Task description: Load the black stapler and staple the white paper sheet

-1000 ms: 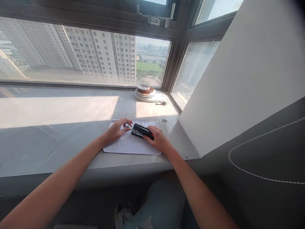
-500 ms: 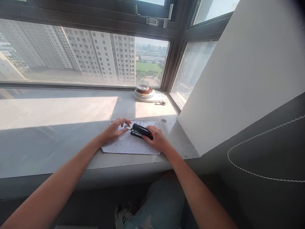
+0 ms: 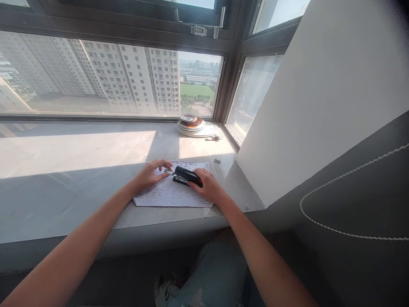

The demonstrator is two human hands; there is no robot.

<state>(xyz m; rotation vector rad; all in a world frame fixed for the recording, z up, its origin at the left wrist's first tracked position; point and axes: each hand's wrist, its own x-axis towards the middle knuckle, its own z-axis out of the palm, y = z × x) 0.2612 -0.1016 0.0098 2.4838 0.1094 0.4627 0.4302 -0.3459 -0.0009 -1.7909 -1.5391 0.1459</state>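
White printed paper sheet [image 3: 171, 197] lies mid-frame on the grey stone sill [image 3: 79, 192], the right hand [image 3: 205, 186] clasping a black plastic stapler [image 3: 188, 175] atop it, the left hand [image 3: 149, 175] touching its metal tip, grip unclear, stacked patterned plates [image 3: 191, 126] beyond.

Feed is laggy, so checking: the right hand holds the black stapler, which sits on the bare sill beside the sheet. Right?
Not quite. The head view shows the right hand holding the black stapler on the sheet itself, not the bare sill.
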